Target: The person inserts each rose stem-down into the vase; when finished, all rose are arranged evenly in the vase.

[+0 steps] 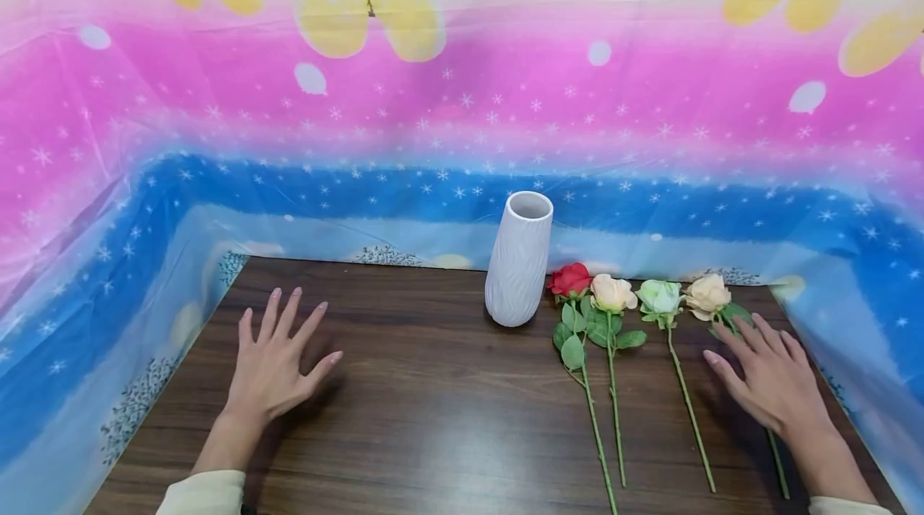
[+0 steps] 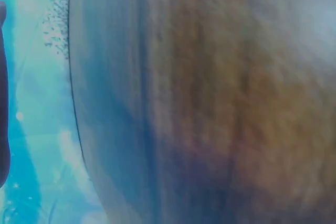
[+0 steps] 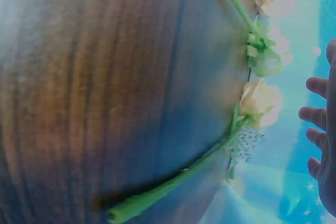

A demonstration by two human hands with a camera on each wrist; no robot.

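A white ribbed vase (image 1: 519, 260) is standing by red (image 1: 570, 279), peach (image 1: 613, 293), pale green (image 1: 659, 297) and cream (image 1: 707, 294) roses on dark brown wood-grain table (image 1: 433, 419).

Likely home: cartoon-print sheet (image 1: 462, 98) behind wooden table (image 1: 433, 403).

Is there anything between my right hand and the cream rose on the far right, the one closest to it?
Nothing visible. The right hand lies flat over that cream rose's stem, fingers spread, with the bloom just beyond the fingertips. The green rose lies to its left, off the path.
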